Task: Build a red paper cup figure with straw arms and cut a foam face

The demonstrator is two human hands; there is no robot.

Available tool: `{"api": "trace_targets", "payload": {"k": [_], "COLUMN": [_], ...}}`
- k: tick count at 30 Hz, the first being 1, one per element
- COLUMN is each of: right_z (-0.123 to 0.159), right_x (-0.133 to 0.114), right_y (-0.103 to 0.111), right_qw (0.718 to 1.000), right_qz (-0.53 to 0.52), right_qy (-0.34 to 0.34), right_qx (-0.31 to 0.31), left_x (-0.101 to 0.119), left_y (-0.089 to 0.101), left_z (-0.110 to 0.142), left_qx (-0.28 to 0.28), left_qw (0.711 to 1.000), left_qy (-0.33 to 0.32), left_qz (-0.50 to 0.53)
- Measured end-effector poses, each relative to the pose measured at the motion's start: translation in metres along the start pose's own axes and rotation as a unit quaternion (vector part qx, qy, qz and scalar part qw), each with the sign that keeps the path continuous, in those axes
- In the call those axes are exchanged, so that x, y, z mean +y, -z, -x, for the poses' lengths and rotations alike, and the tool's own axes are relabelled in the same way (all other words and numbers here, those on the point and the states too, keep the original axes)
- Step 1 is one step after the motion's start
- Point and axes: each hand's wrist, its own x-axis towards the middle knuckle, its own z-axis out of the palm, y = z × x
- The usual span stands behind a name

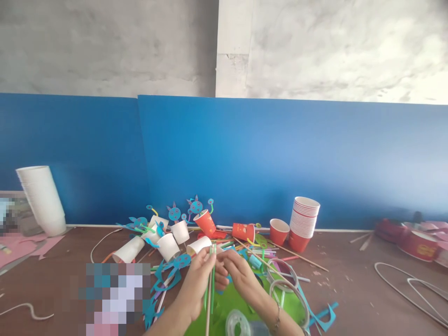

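My left hand (196, 280) is closed around a thin wooden stick (209, 303) and green straws (213, 280), held upright in front of me. Something clear and shiny, perhaps tape, wraps their upper ends. My right hand (241, 275) is right beside it, its fingers bent towards the top of the bundle; whatever they pinch is hidden. Under the hands lies green sheet material (294, 304) with blue paper scraps. Rolls of tape (290, 291) are by my right wrist, and a clear plastic cup-like piece (238, 323) is below.
White paper cups (168, 246) and blue animal-face cutouts (196, 205) crowd the back left. Red cups (280, 230) and a cup stack (304, 219) stand at the back right. A tall white cup stack (42, 200) leans far left. A blue panel (280, 158) rises behind the brown table (353, 298).
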Motion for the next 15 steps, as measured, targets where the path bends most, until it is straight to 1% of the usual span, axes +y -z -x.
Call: {"api": "trace_targets", "payload": {"k": [2,3,6,8,11,15], "right_z": [0.002,0.003,0.005,0.007,0.012,0.016], "right_x": [0.003,0.004,0.002,-0.003,-0.015,-0.029], "right_y": [0.003,0.004,0.005,0.003,0.001,0.003], "right_qw": [0.994,0.988,0.974,0.965,0.955,0.949], "right_qz": [0.078,0.116,0.206,0.245,0.273,0.288], "right_qy": [0.077,0.098,0.096,0.096,0.102,0.097], "right_qx": [-0.004,-0.008,-0.018,-0.022,-0.046,-0.078], "left_x": [0.004,0.006,0.012,0.017,0.023,0.025], "left_y": [0.007,0.011,0.019,0.021,0.02,0.015], "left_z": [-0.004,-0.007,-0.011,-0.011,-0.007,0.0], "left_qx": [0.014,0.01,0.002,-0.006,-0.014,-0.015], "left_qw": [1.0,0.999,0.998,0.997,0.995,0.994], "left_qy": [0.002,-0.009,-0.018,-0.019,-0.017,0.031], "left_qz": [0.027,0.043,0.067,0.078,0.094,0.103]}}
